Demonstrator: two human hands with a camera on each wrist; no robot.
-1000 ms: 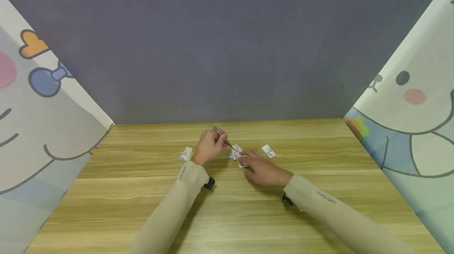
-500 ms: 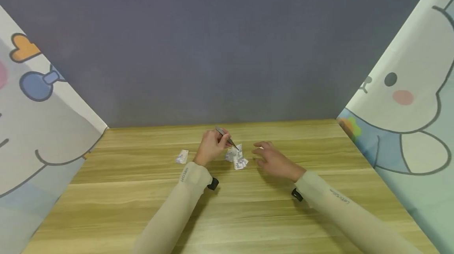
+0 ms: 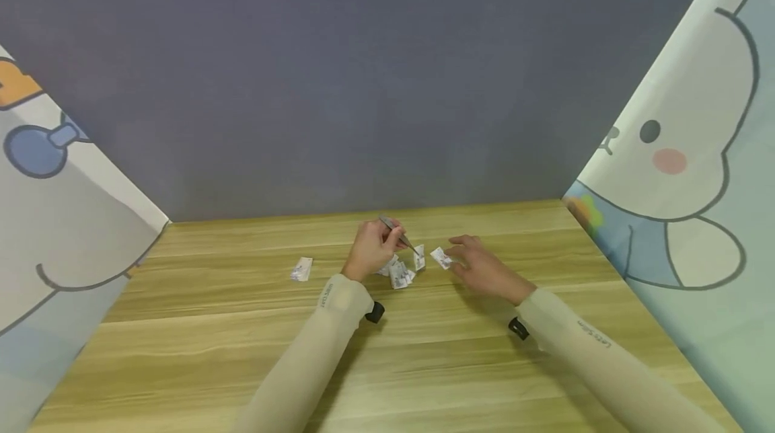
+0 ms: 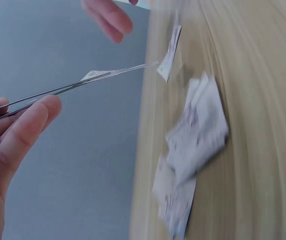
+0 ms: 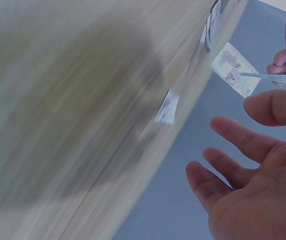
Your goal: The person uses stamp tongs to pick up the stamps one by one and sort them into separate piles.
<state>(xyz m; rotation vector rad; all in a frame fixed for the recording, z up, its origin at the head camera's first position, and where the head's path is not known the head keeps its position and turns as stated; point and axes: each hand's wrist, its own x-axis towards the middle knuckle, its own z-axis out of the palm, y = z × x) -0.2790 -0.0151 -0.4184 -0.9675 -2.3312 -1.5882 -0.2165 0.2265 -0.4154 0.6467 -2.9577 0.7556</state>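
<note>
- Grey tweezers (image 3: 396,232) slant down to the right over the far half of the wood-grained desk (image 3: 424,366), pinched between the thumb and fingers of the left hand (image 3: 369,249)
- The held slip (image 5: 234,67), pale, printed and toothed along its edges like a stamp, is at the tweezers' tips, raised clear of the desk and well short of its far edge
- The right hand (image 3: 481,269) grasps nothing; its fingers are spread and a little bent, the tips just beside a single slip (image 3: 440,258) that lies on the desk to the right of the held one
- A loose pile of slips (image 3: 401,276) overlaps on the desk between the two hands, farther from the far edge than the tweezers' tips
- Toward the desk's left edge, apart from the pile, lies another slip (image 3: 301,269); whether it is one or several stacked is too small to tell
- A grey wall (image 3: 363,83) stands along the far edge; cartoon panels line the left edge (image 3: 79,231) and right edge (image 3: 684,231)
</note>
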